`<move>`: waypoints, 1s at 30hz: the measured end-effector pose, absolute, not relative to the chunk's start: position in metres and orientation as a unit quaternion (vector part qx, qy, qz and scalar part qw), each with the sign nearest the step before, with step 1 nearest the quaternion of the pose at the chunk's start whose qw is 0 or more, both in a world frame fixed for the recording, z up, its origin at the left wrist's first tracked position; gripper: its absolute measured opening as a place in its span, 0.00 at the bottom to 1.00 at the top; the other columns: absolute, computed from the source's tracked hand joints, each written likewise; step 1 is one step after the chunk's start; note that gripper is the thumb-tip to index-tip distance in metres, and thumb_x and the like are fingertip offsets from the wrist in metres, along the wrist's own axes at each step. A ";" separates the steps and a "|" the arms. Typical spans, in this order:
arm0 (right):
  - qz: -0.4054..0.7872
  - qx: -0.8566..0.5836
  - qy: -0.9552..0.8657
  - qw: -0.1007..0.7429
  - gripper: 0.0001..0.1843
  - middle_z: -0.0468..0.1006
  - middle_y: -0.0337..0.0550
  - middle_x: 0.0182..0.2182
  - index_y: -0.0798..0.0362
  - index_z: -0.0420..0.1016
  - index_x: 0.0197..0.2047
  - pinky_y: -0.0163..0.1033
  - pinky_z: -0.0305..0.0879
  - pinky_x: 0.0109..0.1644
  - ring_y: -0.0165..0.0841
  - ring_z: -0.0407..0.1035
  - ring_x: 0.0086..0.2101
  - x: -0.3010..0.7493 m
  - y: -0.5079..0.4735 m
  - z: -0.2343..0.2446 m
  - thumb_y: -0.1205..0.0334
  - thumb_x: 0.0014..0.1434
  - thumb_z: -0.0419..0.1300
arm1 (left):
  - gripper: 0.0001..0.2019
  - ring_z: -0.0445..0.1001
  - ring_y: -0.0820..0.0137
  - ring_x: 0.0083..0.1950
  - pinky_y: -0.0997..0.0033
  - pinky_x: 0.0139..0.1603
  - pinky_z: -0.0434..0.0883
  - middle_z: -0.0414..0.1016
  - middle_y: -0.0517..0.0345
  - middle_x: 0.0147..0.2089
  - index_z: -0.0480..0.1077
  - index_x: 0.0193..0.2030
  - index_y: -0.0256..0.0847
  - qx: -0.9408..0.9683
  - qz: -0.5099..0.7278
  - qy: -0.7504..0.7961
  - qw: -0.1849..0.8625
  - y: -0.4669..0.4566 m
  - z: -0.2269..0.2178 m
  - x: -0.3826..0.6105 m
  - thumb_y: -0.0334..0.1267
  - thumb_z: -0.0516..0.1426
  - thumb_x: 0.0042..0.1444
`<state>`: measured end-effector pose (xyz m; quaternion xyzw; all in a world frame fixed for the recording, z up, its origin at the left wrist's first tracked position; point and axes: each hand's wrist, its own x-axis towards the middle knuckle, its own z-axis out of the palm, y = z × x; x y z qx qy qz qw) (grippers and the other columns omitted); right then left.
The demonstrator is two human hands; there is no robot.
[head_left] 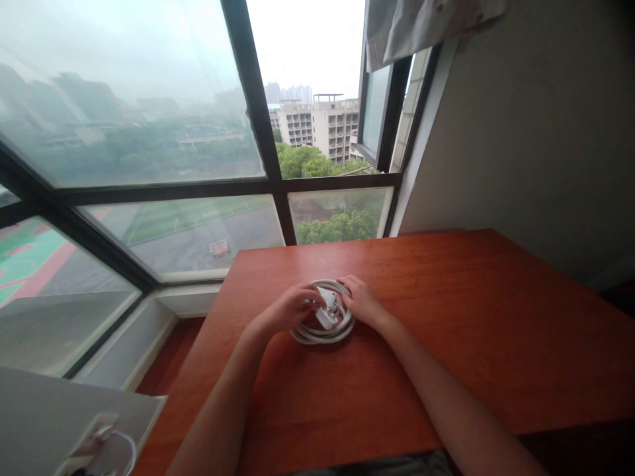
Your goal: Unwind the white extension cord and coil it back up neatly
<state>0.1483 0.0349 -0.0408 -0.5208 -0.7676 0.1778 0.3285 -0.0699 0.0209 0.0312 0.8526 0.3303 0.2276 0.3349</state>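
A coiled white cable [322, 339] lies on the reddish-brown wooden table in front of me. Inside its loops sits a small white block [326, 318], which looks like a plug or socket end; its exact kind is hard to make out. My left hand [292, 307] is curled over the coil's left side, its fingertips reaching in toward the white block. On the opposite side, my right hand [364, 302] grips the upper right of the loops, the fingers bent round them. Parts of the coil are hidden beneath both hands.
The wooden table [476, 330] extends to the right toward a plain wall [536, 165]. Large dark-framed windows [278, 188] stand behind and left of it, one sash swung open. A curtain [421, 26] hangs above. At lower left, a wall socket [94, 439] has a white cord plugged in.
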 end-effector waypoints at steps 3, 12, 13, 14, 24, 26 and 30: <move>0.182 -0.520 -0.766 0.331 0.18 0.76 0.50 0.46 0.55 0.73 0.51 0.41 0.64 0.55 0.35 0.69 0.48 0.148 0.035 -0.040 0.72 0.57 0.55 | 0.12 0.72 0.68 0.42 0.70 0.46 0.69 0.75 0.50 0.42 0.77 0.41 0.39 0.849 0.231 0.334 0.339 0.020 0.030 -0.069 0.28 0.56 0.52; 0.173 -0.525 -0.771 0.317 0.18 0.76 0.51 0.46 0.56 0.73 0.51 0.41 0.63 0.55 0.36 0.68 0.48 0.147 0.033 -0.037 0.71 0.57 0.55 | 0.11 0.71 0.70 0.37 0.73 0.40 0.67 0.76 0.54 0.37 0.77 0.39 0.38 0.846 0.209 0.358 0.336 0.021 0.029 -0.073 0.29 0.60 0.47; 0.170 -0.527 -0.771 0.314 0.18 0.76 0.51 0.46 0.56 0.73 0.51 0.41 0.63 0.55 0.36 0.68 0.48 0.147 0.033 -0.037 0.71 0.57 0.56 | 0.10 0.71 0.70 0.36 0.74 0.39 0.67 0.76 0.55 0.36 0.77 0.39 0.37 0.845 0.202 0.363 0.337 0.021 0.029 -0.073 0.30 0.60 0.47; 0.167 -0.528 -0.771 0.313 0.18 0.76 0.51 0.46 0.57 0.73 0.51 0.41 0.63 0.55 0.36 0.68 0.48 0.146 0.033 -0.038 0.71 0.57 0.56 | 0.10 0.71 0.70 0.35 0.74 0.38 0.67 0.76 0.55 0.35 0.76 0.38 0.37 0.846 0.195 0.365 0.337 0.021 0.029 -0.073 0.30 0.60 0.47; 0.170 -0.525 -0.771 0.319 0.18 0.75 0.51 0.46 0.57 0.73 0.51 0.41 0.63 0.55 0.36 0.68 0.48 0.147 0.033 -0.037 0.71 0.57 0.55 | 0.14 0.71 0.67 0.44 0.71 0.47 0.67 0.74 0.52 0.42 0.77 0.42 0.41 0.880 0.186 0.340 0.275 0.019 0.028 -0.072 0.26 0.58 0.49; 0.173 -0.523 -0.771 0.319 0.18 0.76 0.51 0.46 0.56 0.73 0.51 0.42 0.63 0.55 0.36 0.67 0.48 0.147 0.032 -0.036 0.71 0.57 0.55 | 0.18 0.71 0.68 0.43 0.72 0.45 0.67 0.72 0.52 0.45 0.75 0.45 0.42 0.872 0.195 0.357 0.272 0.018 0.027 -0.075 0.25 0.58 0.47; 0.179 -0.521 -0.772 0.318 0.18 0.76 0.51 0.46 0.56 0.73 0.51 0.42 0.63 0.55 0.36 0.67 0.48 0.147 0.032 -0.036 0.71 0.57 0.54 | 0.15 0.69 0.72 0.35 0.75 0.37 0.66 0.72 0.55 0.41 0.73 0.43 0.40 0.861 0.185 0.385 0.276 0.017 0.028 -0.082 0.27 0.58 0.47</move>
